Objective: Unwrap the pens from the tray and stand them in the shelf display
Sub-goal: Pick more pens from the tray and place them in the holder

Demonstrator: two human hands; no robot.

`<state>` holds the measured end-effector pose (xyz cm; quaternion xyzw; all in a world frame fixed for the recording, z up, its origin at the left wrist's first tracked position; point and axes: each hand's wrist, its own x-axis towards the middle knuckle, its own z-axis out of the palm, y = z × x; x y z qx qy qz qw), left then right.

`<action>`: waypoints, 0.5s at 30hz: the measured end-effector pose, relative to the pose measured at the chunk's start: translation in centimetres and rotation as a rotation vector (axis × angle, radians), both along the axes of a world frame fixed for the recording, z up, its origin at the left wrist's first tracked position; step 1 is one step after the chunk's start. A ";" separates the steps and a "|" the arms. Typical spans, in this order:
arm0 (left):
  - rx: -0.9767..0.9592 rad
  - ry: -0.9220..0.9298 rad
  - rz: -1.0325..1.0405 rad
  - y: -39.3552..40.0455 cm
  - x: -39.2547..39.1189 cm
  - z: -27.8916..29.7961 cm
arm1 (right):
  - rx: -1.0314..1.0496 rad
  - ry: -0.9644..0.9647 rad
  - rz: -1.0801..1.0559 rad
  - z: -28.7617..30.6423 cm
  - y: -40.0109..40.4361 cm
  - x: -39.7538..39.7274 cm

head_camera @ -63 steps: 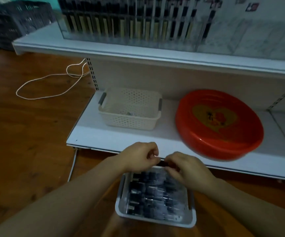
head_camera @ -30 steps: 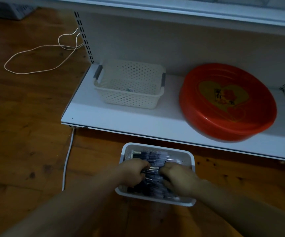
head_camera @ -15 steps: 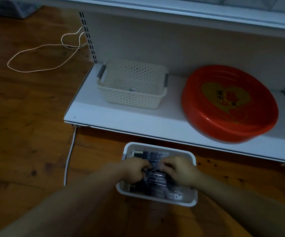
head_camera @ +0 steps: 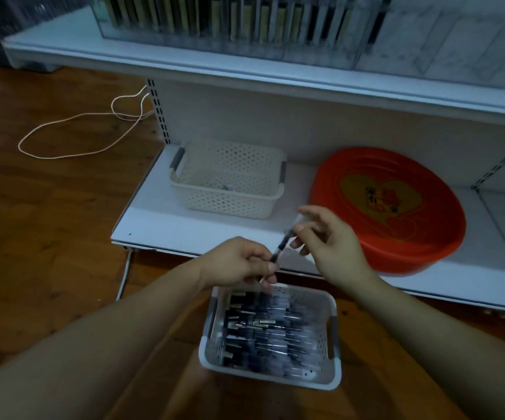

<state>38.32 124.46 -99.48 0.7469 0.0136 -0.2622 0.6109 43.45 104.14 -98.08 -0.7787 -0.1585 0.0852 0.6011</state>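
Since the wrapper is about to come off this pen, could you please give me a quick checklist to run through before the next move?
1. Pen held by left hand: ok.
2. Right hand pinching the upper, wrapper end: ok.
3. Wrapper fully off: cannot tell, blurred.
4. Pen clear above the tray: ok.
5. Shelf display has a free slot: cannot tell.
6. Cream basket within reach for wrappers: ok, probably.
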 end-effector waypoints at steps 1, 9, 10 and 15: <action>-0.007 -0.020 0.014 0.1 0.2 0.7 | 0.021 -0.029 -0.009 0.5 0.1 0.1; -0.120 -0.075 -0.058 -1.1 0.7 5.0 | 0.053 -0.216 -0.056 4.7 0.4 0.9; -0.127 -0.094 -0.057 -1.2 0.8 5.5 | 0.059 -0.240 -0.068 5.3 0.5 1.1; -0.183 -0.200 -0.009 -1.7 1.8 8.1 | 0.115 -0.303 -0.071 9.6 0.4 1.9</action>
